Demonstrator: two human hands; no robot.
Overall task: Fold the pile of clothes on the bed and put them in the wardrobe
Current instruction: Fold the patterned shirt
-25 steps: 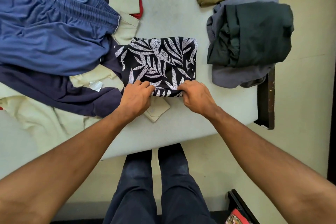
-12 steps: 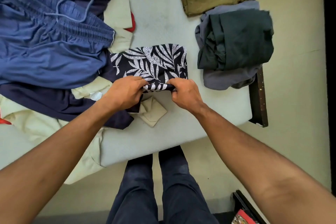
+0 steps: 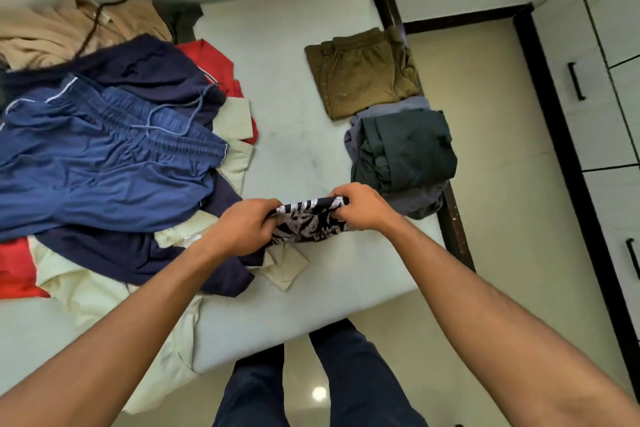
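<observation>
Pinched along its top edge in the head view, the leaf-print garment (image 3: pixel 309 225) hangs between left hand (image 3: pixel 246 229) and right hand (image 3: pixel 361 207), fingers curled onto it, low over the bed (image 3: pixel 294 156). Best, I judge: keep both corners level and taut, then lay it flat.

From where I stand, nothing here can be read. The only label-like thing in sight is a small white tag (image 3: pixel 196 238) on the cream garment (image 3: pixel 175 234), just beside the left hand (image 3: pixel 242 229). Whatever is printed on it is too small and blurred to make out.
</observation>
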